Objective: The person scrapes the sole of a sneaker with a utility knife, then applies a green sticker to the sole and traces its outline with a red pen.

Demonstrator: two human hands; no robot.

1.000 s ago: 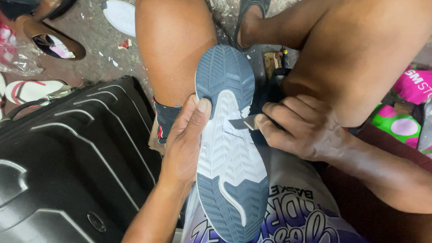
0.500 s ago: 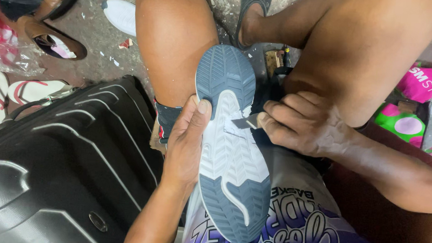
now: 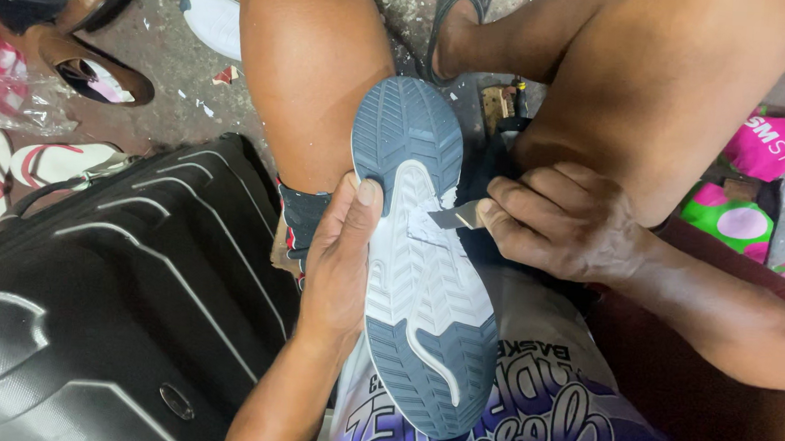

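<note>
Across the middle of the frame a sports shoe lies sole-up on the person's lap, its grey toe pointing toward the top of the picture and its heel toward the bottom, with a white ridged mid-section between the two grey ends. At its left edge the left hand is clamped around the side of the shoe, thumb pressed flat on the sole near the line where grey meets white, fingers wrapped out of sight underneath. From the right, the right hand is closed tight on a small metal blade, whose tip touches the white part of the sole at the shoe's right edge; the handle is hidden inside the fist. Both bare knees rise behind the shoe toward the top of the frame. Filling the lower left is a black ribbed hard-shell suitcase, just beside the left forearm. In the upper left, on the stained floor, sit a brown leather shoe and pale flip-flops. At the right edge lies a pink and green spotted bag.
</note>
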